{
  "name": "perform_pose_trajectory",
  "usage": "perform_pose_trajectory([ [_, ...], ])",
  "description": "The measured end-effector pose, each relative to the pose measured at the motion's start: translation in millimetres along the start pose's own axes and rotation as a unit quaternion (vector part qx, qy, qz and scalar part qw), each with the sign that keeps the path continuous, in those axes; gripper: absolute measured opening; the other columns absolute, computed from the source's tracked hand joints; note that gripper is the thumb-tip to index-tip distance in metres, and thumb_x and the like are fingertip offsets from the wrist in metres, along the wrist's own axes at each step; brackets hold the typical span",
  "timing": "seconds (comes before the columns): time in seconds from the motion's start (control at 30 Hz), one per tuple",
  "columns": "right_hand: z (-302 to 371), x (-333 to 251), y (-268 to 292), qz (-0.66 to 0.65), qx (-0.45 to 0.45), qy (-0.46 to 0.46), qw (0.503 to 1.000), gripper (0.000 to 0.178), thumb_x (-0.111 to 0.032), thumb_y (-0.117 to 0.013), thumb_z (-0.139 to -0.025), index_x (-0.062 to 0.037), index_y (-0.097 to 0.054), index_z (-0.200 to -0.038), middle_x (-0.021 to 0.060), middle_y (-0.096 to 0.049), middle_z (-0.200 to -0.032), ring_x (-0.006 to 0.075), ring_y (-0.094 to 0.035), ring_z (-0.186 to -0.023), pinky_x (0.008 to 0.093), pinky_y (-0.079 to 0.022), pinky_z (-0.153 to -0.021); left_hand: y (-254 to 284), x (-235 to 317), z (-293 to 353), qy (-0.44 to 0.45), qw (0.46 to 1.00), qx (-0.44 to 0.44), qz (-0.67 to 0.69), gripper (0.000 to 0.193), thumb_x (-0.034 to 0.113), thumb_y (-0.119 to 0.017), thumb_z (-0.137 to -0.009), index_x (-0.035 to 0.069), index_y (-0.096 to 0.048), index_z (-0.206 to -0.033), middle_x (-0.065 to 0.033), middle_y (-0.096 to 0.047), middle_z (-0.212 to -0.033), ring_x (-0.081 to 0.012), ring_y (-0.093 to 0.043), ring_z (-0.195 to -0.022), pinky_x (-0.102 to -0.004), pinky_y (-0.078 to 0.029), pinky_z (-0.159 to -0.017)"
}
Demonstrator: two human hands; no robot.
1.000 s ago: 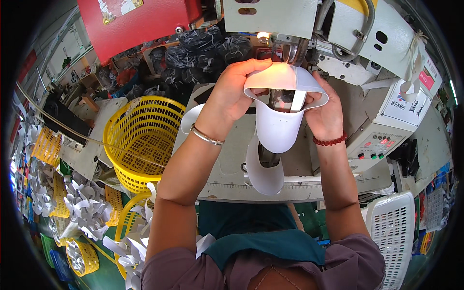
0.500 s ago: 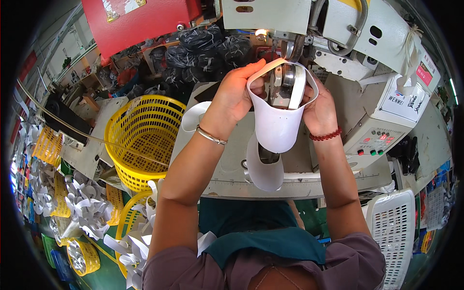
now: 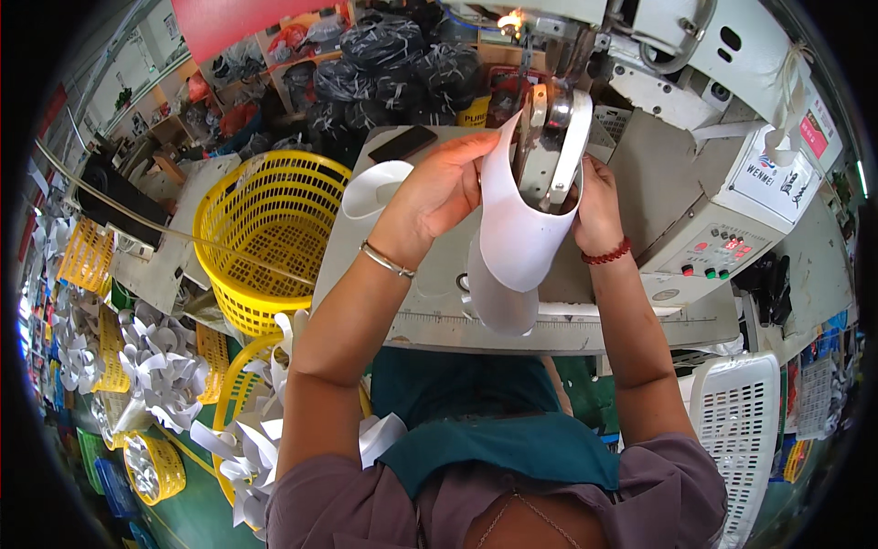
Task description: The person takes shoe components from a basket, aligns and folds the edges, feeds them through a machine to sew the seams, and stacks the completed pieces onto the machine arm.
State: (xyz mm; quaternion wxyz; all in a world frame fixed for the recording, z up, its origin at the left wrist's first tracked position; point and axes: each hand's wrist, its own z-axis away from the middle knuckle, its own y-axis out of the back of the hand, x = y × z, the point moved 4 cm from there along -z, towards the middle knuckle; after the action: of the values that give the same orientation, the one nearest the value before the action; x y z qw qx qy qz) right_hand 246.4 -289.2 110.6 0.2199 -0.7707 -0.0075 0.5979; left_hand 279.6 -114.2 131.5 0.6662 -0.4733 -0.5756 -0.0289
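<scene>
A smooth white shoe upper (image 3: 530, 233) hangs around the metal post of a machine (image 3: 545, 151), its rounded toe end tilted down toward me. My left hand (image 3: 444, 188) pinches its left edge near the top, with the thumb lying along it. On the other side my right hand (image 3: 599, 203) has its fingers closed at the upper's right edge, partly behind the post. Below hangs a second white upper (image 3: 501, 306), overlapped by the first. Another white piece (image 3: 375, 190) lies on the worktable (image 3: 430, 325), left of my left wrist.
A yellow basket (image 3: 219, 288) stands left of the table, with a second one holding white pieces (image 3: 251, 453) nearer me. The control box (image 3: 709, 247) is to the right, above a white crate (image 3: 736, 430). Black bags (image 3: 380, 55) and a dark flat object (image 3: 403, 144) lie beyond.
The upper has turned and tilted around the post, its toe end shifting slightly left. Its band no longer arches visibly over the top. My left hand has moved a little lower.
</scene>
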Motion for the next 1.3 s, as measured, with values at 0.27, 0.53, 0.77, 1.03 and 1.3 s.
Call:
perform_pose_trajectory([
  [0.27,12,73,34,0.329,-0.042,0.164,0.929,0.028,-0.016,-0.042,-0.094,0.005,-0.06,-0.097,0.0167,-0.065,-0.086,0.0224,-0.062,-0.078,0.0327,-0.047,-0.07,51,-69,18,0.025,0.961,0.19,-0.197,0.039,0.022,-0.062,-0.084,0.002,-0.052,-0.116,-0.0072,-0.063,-0.088,-0.012,-0.06,-0.071,-0.0261,-0.047,-0.055],
  [0.53,11,133,75,0.556,-0.115,0.244,0.786,0.024,-0.011,-0.046,-0.083,0.0025,-0.061,-0.097,0.0228,-0.061,-0.098,0.0397,-0.055,-0.095,0.0438,-0.041,-0.086,76,-102,51,-0.098,0.925,0.237,-0.28,0.017,0.017,-0.057,-0.088,0.008,-0.061,-0.102,-0.0028,-0.063,-0.076,-0.0049,-0.049,-0.057,-0.0207,-0.038,-0.046],
  [0.77,25,107,75,0.462,-0.086,0.199,0.86,0.024,-0.009,-0.049,-0.087,0.0051,-0.058,-0.105,0.0165,-0.062,-0.096,0.0251,-0.056,-0.086,0.0353,-0.043,-0.079,73,-118,88,-0.111,0.83,0.309,-0.45,0.019,0.018,-0.058,-0.084,0.004,-0.061,-0.097,-0.0096,-0.062,-0.071,-0.0154,-0.057,-0.059,-0.0283,-0.044,-0.055],
  [1.03,186,69,-8,0.3,-0.302,0.444,0.788,0.016,0.002,-0.049,-0.076,-0.0042,-0.059,-0.088,0.0071,-0.058,-0.075,0.019,-0.056,-0.065,0.0289,-0.042,-0.054,110,-106,307,-0.021,0.709,0.407,-0.576,0.017,0.012,-0.06,-0.077,0.01,-0.065,-0.093,-0.0116,-0.063,-0.071,-0.0235,-0.063,-0.063,-0.0336,-0.049,-0.056],
  [1.3,279,188,-121,0.215,-0.668,0.257,0.664,0.046,-0.03,-0.067,-0.075,-0.0041,-0.055,-0.11,0.012,-0.058,-0.105,0.0278,-0.058,-0.089,0.041,-0.045,-0.078,117,-102,392,0.085,0.6,0.456,-0.652,0.026,0.012,-0.063,-0.074,0.008,-0.063,-0.1,-0.0096,-0.062,-0.088,-0.0239,-0.059,-0.083,-0.0318,-0.046,-0.075],
])
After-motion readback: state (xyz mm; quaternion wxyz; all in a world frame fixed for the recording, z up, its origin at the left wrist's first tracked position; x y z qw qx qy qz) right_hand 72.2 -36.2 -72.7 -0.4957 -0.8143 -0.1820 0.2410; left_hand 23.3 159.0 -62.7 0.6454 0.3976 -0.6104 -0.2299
